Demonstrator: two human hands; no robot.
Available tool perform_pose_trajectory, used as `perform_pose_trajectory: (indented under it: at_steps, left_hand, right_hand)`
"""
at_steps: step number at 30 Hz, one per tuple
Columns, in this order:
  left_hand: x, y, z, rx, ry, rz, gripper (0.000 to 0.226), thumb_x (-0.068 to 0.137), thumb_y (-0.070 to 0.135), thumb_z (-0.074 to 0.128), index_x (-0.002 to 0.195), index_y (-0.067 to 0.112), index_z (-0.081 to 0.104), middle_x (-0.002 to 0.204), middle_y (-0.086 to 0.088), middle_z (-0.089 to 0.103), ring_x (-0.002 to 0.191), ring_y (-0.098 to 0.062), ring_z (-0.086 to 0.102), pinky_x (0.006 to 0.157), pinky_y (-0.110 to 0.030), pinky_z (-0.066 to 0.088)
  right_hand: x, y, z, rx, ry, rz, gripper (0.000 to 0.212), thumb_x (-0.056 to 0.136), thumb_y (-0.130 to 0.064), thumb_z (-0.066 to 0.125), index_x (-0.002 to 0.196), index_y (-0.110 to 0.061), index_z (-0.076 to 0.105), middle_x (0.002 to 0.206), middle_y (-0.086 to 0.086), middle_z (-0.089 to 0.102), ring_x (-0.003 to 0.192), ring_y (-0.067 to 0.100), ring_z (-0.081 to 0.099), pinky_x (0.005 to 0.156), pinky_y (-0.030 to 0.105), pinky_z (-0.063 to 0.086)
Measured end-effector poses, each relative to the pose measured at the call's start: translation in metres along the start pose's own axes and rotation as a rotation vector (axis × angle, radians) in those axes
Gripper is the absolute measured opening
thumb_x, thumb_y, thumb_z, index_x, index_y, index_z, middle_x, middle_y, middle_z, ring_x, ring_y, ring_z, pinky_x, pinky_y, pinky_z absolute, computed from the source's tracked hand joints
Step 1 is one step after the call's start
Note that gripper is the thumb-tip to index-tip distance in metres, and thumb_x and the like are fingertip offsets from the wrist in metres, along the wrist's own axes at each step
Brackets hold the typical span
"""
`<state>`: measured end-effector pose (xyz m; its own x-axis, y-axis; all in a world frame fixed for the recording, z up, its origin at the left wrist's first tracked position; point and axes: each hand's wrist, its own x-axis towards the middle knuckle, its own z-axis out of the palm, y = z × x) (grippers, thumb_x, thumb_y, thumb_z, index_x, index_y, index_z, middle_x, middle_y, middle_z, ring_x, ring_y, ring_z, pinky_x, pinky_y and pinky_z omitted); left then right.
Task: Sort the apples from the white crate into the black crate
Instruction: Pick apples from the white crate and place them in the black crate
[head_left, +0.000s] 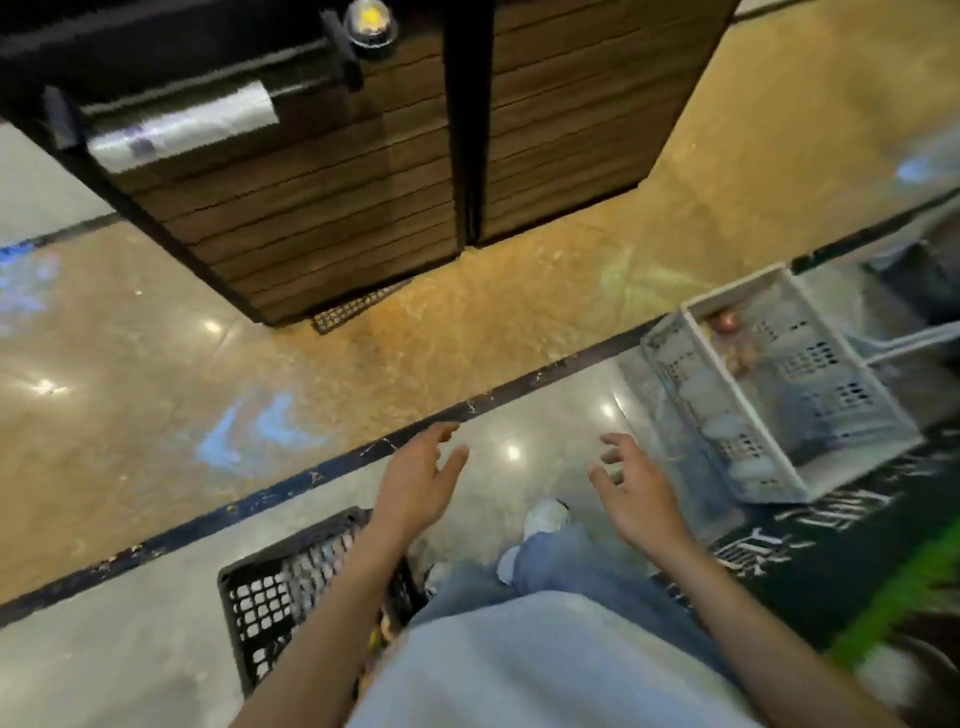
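Note:
The white crate (748, 410) stands on the floor at the right, tilted in the view, with a reddish apple (724, 323) and blurred fruit at its far end. The black crate (270, 597) sits low on the left beside my legs, its inside mostly hidden by my left forearm. My left hand (415, 483) hovers above the floor with fingers straight and holds nothing. My right hand (636, 493) is spread with loosely bent fingers, empty, a little left of the white crate. Both hands are apart from the crates.
A wooden slatted display stand (337, 197) with a plastic bag roll (182, 130) rises ahead. A dark floor strip (311, 473) runs diagonally. A dark printed mat (831, 545) lies at the right. My shoe (543, 517) and jeans are between the crates.

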<state>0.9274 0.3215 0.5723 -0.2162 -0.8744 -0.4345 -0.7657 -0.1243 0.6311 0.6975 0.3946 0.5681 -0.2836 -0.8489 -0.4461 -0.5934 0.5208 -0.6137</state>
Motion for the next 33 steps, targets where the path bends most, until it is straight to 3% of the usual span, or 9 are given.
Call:
perform_pose_trajectory:
  at_steps: [5,11,16,19,22,27,30,33]
  left_hand:
    - [0.047,0.051,0.036,0.011,-0.097,0.056,0.039,0.096,0.031,0.050,0.131,0.014,0.051,0.128,-0.002,0.059,0.109,-0.020,0.060,0.086,-0.028,0.045]
    - [0.100,0.086,0.063,0.010,-0.177,0.041,0.036,0.095,0.026,0.052,0.129,0.012,0.054,0.123,-0.007,0.063,0.105,-0.019,0.060,0.089,-0.030,0.047]
    - [0.151,0.117,0.068,0.037,-0.227,0.026,0.033,0.096,0.021,0.051,0.127,0.010,0.054,0.117,-0.001,0.061,0.104,-0.017,0.059,0.089,-0.034,0.049]
    - [0.195,0.145,0.071,0.098,-0.280,0.073,0.032,0.096,0.018,0.050,0.126,0.008,0.054,0.109,0.000,0.061,0.095,-0.011,0.055,0.080,-0.024,0.042]
    - [0.248,0.184,0.076,0.114,-0.332,0.105,0.032,0.097,0.019,0.050,0.126,0.008,0.054,0.100,0.001,0.061,0.093,-0.012,0.056,0.078,-0.023,0.039]
    - [0.328,0.273,0.096,0.206,-0.491,0.260,0.032,0.097,0.021,0.049,0.126,0.010,0.053,0.107,-0.004,0.063,0.086,-0.009,0.056,0.074,-0.023,0.045]
    - [0.361,0.326,0.116,0.260,-0.573,0.361,0.032,0.096,0.020,0.051,0.126,0.008,0.054,0.117,-0.009,0.063,0.089,-0.012,0.057,0.078,-0.023,0.043]
    - [0.379,0.365,0.137,0.323,-0.637,0.450,0.034,0.096,0.024,0.051,0.127,0.011,0.054,0.116,-0.005,0.063,0.086,-0.012,0.058,0.072,-0.022,0.041]
  right_hand:
    - [0.021,0.045,-0.044,0.119,0.093,0.147,0.037,0.094,-0.031,0.050,0.129,-0.022,0.043,0.114,0.001,0.055,0.092,0.019,0.057,0.080,0.035,0.047]
    - [0.065,0.073,-0.097,0.265,0.188,0.247,0.033,0.094,-0.030,0.050,0.127,-0.025,0.044,0.116,-0.003,0.051,0.102,0.018,0.055,0.088,0.042,0.051]
    - [0.112,0.079,-0.135,0.353,0.287,0.299,0.031,0.095,-0.027,0.049,0.125,-0.022,0.046,0.113,-0.002,0.052,0.101,0.018,0.053,0.087,0.036,0.045]
    - [0.140,0.084,-0.152,0.401,0.345,0.357,0.032,0.095,-0.028,0.050,0.125,-0.020,0.048,0.112,0.000,0.054,0.102,0.019,0.054,0.085,0.034,0.044]
    - [0.167,0.089,-0.169,0.465,0.387,0.443,0.029,0.094,-0.027,0.051,0.122,-0.020,0.050,0.108,-0.002,0.053,0.101,0.019,0.054,0.086,0.036,0.045]
    - [0.195,0.095,-0.187,0.559,0.517,0.607,0.028,0.094,-0.027,0.052,0.121,-0.018,0.052,0.100,0.000,0.057,0.092,0.020,0.055,0.078,0.031,0.042]
    - [0.199,0.102,-0.193,0.614,0.553,0.692,0.029,0.094,-0.026,0.052,0.122,-0.017,0.052,0.104,0.001,0.059,0.092,0.018,0.056,0.082,0.032,0.046]
    - [0.197,0.110,-0.198,0.668,0.620,0.780,0.028,0.094,-0.024,0.054,0.121,-0.016,0.053,0.100,0.001,0.060,0.092,0.020,0.059,0.081,0.033,0.049]
